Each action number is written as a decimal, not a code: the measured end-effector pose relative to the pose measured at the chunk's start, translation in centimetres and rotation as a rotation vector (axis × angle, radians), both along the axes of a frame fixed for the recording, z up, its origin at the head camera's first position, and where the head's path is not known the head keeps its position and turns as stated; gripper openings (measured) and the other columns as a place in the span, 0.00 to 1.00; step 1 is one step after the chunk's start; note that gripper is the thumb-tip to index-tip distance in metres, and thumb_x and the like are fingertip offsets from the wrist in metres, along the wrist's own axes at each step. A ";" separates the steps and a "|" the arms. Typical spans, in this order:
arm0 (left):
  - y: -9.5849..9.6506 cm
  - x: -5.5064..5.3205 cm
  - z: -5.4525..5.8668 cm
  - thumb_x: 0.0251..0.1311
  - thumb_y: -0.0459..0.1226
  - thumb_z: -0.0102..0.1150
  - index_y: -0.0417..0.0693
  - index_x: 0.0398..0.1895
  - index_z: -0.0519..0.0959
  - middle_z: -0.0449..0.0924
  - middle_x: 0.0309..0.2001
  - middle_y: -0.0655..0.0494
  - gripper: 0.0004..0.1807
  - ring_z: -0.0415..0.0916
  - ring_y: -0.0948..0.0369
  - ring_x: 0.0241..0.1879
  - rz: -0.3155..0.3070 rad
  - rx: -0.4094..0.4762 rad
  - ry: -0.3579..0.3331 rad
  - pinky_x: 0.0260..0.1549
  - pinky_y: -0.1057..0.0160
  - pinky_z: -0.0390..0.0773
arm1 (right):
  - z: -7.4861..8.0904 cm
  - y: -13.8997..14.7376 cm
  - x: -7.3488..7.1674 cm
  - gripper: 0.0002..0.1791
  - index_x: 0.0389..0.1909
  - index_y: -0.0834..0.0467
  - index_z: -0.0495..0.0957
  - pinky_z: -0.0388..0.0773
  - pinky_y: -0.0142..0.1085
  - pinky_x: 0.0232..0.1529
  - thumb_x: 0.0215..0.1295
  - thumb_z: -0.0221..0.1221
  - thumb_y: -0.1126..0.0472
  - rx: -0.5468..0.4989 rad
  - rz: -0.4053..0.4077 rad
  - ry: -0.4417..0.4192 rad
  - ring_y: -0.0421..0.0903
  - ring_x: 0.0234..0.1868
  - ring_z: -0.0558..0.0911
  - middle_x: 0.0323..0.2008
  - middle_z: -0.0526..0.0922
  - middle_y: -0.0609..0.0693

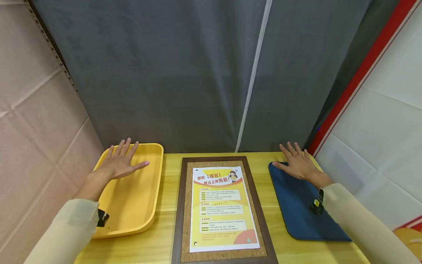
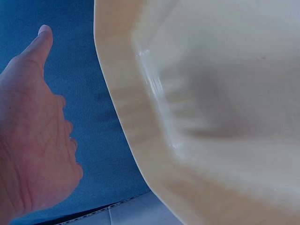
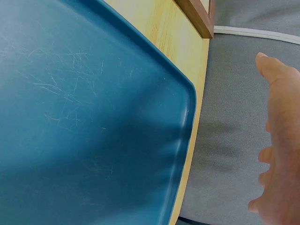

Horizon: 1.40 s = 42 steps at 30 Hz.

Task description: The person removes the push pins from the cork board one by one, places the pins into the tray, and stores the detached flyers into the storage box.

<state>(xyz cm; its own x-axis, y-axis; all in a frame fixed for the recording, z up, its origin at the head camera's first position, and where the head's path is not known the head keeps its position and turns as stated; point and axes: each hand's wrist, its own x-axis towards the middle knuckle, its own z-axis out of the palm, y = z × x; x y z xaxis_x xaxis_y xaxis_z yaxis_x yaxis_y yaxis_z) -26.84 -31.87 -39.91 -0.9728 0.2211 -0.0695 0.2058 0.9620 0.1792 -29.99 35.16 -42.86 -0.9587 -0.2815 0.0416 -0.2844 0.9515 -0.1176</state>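
Observation:
My left hand (image 1: 121,163) hovers over a yellow tray (image 1: 154,198), fingers spread and straight, holding nothing. In the left wrist view the same hand (image 2: 40,136) shows its palm beside the tray's pale rim (image 2: 124,103). On the other side, my right hand (image 1: 298,165) is spread above a dark blue tray (image 1: 296,216) and also holds nothing. The right wrist view shows that hand (image 3: 281,145) apart from the blue tray's scratched surface (image 3: 84,103). Between the hands lies a corkboard (image 1: 187,234) in a brown frame, bearing a printed yellow poster (image 1: 221,209).
All of these stand on a light wooden table (image 1: 165,220). A grey curtain (image 1: 165,80) with a pale vertical strip rises behind it. A pinkish cloth wall (image 1: 39,128) bounds the left, and a white panel (image 1: 379,139) with a red border bounds the right.

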 end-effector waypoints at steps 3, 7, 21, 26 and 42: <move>-0.1 0.1 -0.1 0.70 0.72 0.47 0.39 0.87 0.39 0.29 0.84 0.28 0.61 0.25 0.32 0.82 0.004 0.016 0.013 0.74 0.27 0.23 | 0.0 0.0 0.0 0.55 0.85 0.63 0.50 0.42 0.78 0.73 0.74 0.51 0.28 0.006 0.000 0.002 0.79 0.80 0.45 0.81 0.47 0.75; 0.0 0.2 0.2 0.70 0.71 0.48 0.39 0.87 0.40 0.29 0.84 0.29 0.61 0.26 0.32 0.83 0.008 0.026 0.018 0.74 0.27 0.22 | 0.0 0.2 0.0 0.55 0.85 0.63 0.50 0.43 0.78 0.73 0.74 0.51 0.27 0.014 0.002 0.006 0.79 0.80 0.45 0.81 0.48 0.76; 1.1 0.6 0.7 0.70 0.73 0.45 0.41 0.87 0.39 0.30 0.84 0.30 0.60 0.28 0.33 0.83 -0.011 -0.036 0.036 0.75 0.28 0.25 | 0.4 -0.5 0.0 0.54 0.85 0.62 0.50 0.44 0.79 0.72 0.75 0.53 0.29 0.012 0.019 0.024 0.79 0.80 0.46 0.81 0.48 0.75; 2.3 0.8 0.7 0.71 0.73 0.43 0.43 0.87 0.38 0.31 0.85 0.31 0.60 0.29 0.34 0.83 -0.033 -0.057 0.056 0.76 0.29 0.27 | 0.7 -1.5 0.2 0.53 0.85 0.62 0.51 0.45 0.78 0.73 0.75 0.53 0.29 0.013 0.038 0.024 0.78 0.80 0.46 0.82 0.48 0.74; 7.2 2.5 -0.2 0.71 0.71 0.48 0.42 0.87 0.44 0.32 0.86 0.35 0.58 0.32 0.36 0.84 -0.131 -0.009 0.114 0.78 0.30 0.34 | 0.5 -4.6 0.1 0.52 0.86 0.59 0.51 0.45 0.76 0.74 0.75 0.54 0.31 -0.018 0.127 0.058 0.75 0.82 0.46 0.83 0.48 0.71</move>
<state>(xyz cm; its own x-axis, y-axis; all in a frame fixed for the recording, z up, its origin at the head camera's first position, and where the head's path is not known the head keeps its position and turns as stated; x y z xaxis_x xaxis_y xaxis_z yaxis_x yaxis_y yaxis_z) -24.37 -24.71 -40.07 -0.9374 0.3462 0.0377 0.3480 0.9271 0.1393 -29.86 30.56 -42.37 -0.9111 -0.3994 0.1021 -0.4096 0.9051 -0.1138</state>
